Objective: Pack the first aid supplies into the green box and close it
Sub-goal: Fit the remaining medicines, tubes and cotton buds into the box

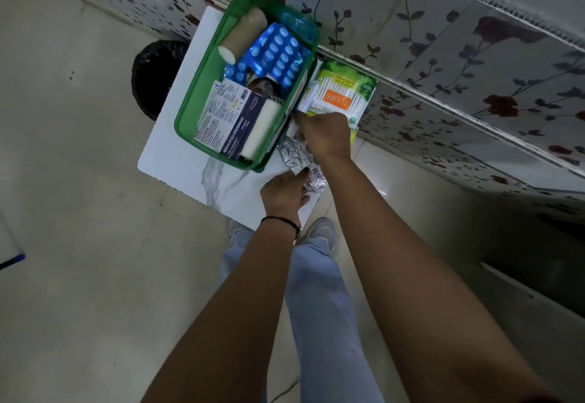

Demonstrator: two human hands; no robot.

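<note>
- The green box (190,108) is found open on the white desk (177,162), set against the flowered wall.
- Inside the box are noted a brown bandage roll (243,33), blue blister packs (277,51), a carton marked "medicated dressings" (229,119) and a white gauze roll (261,130).
- A packet of cotton buds (343,93) lies on the desk just beside the box's right wall.
- The right hand (323,133) is placed at the near edge of that packet, fingers curled down over white items there; what exactly is gripped cannot be told.
- The left hand (285,192) is closed on the near end of a crumpled foil strip (297,158), which lies on the desk outside the box, between the two hands.
- Both hands are located off the box's near right corner, neither inside it.
</note>
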